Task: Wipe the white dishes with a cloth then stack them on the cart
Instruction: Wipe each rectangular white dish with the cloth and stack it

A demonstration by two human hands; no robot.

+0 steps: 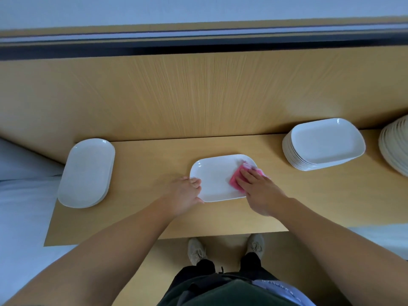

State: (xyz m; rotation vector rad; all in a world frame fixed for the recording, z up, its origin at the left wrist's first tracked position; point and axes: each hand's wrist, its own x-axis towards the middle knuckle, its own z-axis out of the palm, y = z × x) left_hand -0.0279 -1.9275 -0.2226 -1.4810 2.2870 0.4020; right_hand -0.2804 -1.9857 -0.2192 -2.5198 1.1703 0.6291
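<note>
A white rectangular dish lies flat on the wooden surface in front of me. My left hand grips its left rim, fingers curled over the edge. My right hand presses a pink cloth flat on the dish's right half, fingers straight. A tall stack of the same white dishes stands at the right. A low stack of white dishes sits at the left end of the surface.
Another stack of round cream plates is cut off by the right edge. A tall wooden panel rises behind the surface. White bedding lies to the left. My shoes stand on the floor below the front edge.
</note>
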